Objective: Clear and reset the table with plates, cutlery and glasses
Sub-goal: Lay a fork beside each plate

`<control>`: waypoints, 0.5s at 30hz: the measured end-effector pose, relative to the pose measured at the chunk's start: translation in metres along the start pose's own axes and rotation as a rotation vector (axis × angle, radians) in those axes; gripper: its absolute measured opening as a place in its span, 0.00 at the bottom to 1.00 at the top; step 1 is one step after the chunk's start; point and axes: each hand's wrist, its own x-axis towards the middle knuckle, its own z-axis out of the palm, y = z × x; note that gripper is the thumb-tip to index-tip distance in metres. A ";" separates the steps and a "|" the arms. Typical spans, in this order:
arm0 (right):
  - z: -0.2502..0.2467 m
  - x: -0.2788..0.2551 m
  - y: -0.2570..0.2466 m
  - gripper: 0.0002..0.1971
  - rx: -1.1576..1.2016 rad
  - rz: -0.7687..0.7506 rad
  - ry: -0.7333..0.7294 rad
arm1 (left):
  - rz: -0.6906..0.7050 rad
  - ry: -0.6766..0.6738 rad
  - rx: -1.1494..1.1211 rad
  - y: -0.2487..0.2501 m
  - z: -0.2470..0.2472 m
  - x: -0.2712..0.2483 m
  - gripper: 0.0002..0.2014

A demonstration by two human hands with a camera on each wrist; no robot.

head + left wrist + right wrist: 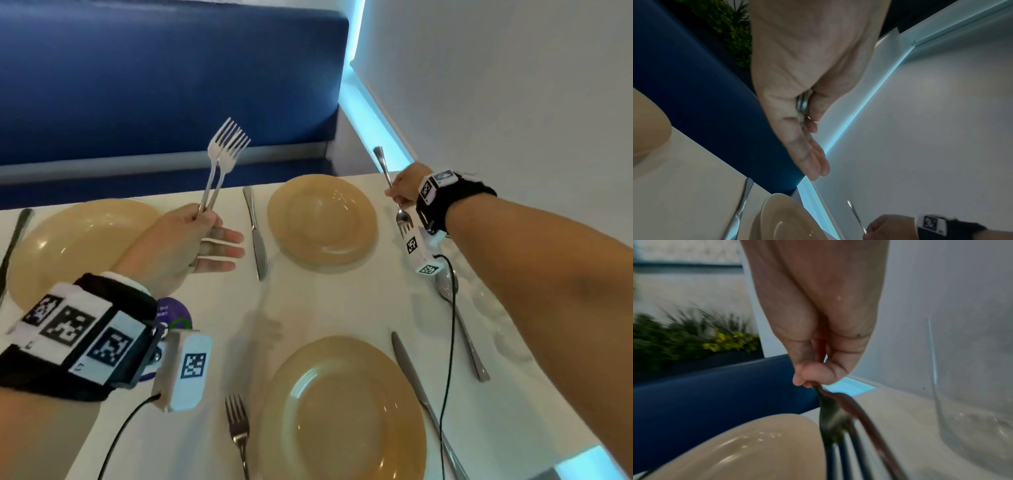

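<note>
My left hand (205, 222) pinches the handle ends of two forks (224, 150) between thumb and forefinger, tines up above the table; the other fingers are stretched out. The left wrist view shows the same handles (803, 105) pinched in that hand (807, 123). My right hand (399, 193) grips a third fork (403, 219) by its neck, tines down just over the table right of the far tan plate (322, 219). In the right wrist view this hand (807, 381) holds the fork (833, 420) beside the plate (756, 447).
Another tan plate (78, 240) lies at far left and one (342, 411) near me. A knife (255, 236) lies left of the far plate. Near me lie a fork (238, 431), a knife (416, 390) and a spoon (460, 322). A clear glass (972, 418) stands at the right. A blue bench (171, 85) runs behind.
</note>
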 end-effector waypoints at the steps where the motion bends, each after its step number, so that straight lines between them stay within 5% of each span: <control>1: 0.006 0.013 0.006 0.14 0.014 0.049 -0.011 | -0.005 0.001 -0.001 -0.001 0.000 0.003 0.14; 8: 0.054 0.081 0.042 0.14 0.040 0.157 -0.087 | -0.021 0.002 -0.012 -0.003 0.005 0.023 0.15; 15: 0.060 0.092 0.038 0.06 0.048 0.173 -0.104 | -0.043 0.005 0.019 -0.005 0.007 0.038 0.14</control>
